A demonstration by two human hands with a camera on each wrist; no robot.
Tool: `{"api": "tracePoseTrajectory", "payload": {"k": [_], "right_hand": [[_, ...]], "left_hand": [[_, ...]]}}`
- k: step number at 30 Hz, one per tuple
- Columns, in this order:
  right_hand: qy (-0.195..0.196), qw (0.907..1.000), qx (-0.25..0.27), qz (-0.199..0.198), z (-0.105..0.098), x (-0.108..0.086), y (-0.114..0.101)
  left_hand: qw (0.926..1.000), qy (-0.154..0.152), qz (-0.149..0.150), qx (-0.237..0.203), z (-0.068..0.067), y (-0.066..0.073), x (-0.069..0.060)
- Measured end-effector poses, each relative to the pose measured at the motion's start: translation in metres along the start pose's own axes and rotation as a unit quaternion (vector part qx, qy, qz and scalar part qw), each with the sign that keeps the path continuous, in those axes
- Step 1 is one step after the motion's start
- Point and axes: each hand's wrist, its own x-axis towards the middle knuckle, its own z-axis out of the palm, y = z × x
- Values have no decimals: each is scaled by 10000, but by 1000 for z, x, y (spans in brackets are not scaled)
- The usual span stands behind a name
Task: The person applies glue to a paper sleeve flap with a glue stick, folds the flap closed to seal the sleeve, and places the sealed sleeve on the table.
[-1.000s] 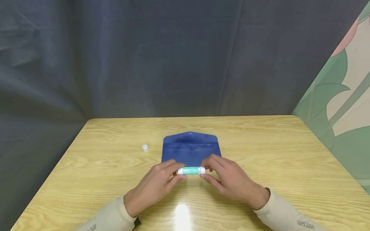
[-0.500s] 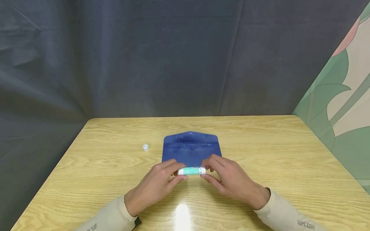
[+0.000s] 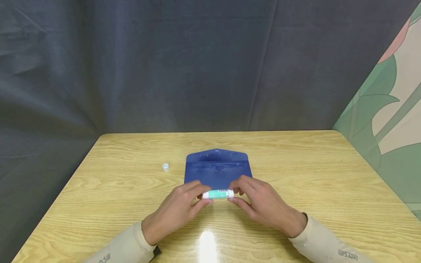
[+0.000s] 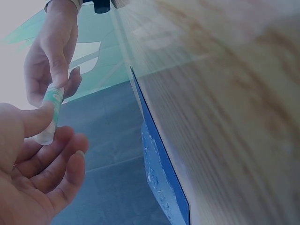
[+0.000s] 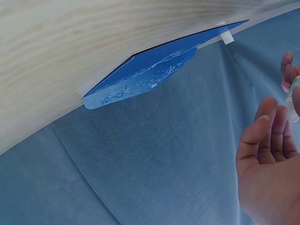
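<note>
A white and teal glue stick (image 3: 217,194) lies level between both hands, held above the near edge of the blue envelope (image 3: 217,171). Its left end is pinched by my left hand (image 3: 177,208), thumb below and fingers above. My right hand (image 3: 264,202) pinches the white right end. The left wrist view shows the glue stick (image 4: 53,112) crossing from one hand to the other. The envelope's flap points away, unfolded, with whitish smears on it. Left of the envelope, a small white cap (image 3: 166,167) sits on the table.
The wooden table (image 3: 98,204) carries a bright light reflection near its front. A dark curtain (image 3: 184,73) hangs behind and to the left. On the right is a patterned wall hanging (image 3: 394,128) in green, pink and beige.
The glue stick has rolled slightly between the fingers, bringing dark print to its upper side. Both hands, the envelope and the cap stay nearly where they were.
</note>
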Motion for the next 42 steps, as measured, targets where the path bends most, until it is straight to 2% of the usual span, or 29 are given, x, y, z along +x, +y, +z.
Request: {"api": "tracePoseTrajectory", "payload": {"k": [11,27,34,42], "right_hand": [[-42,9998,-155,-68,0,-1,1],[-343,9985,-421,-27,1,-1,-3],[-407,9987,-288,-109,3,-2,-2],[-488,9987,-113,79,4,-3,-2]], "left_hand": [[9988,310,282,255,3,-3,1],[9995,126,153,251,2,0,-1],[9986,230,335,345,3,1,-1],[9960,396,566,572,4,2,-1]]}}
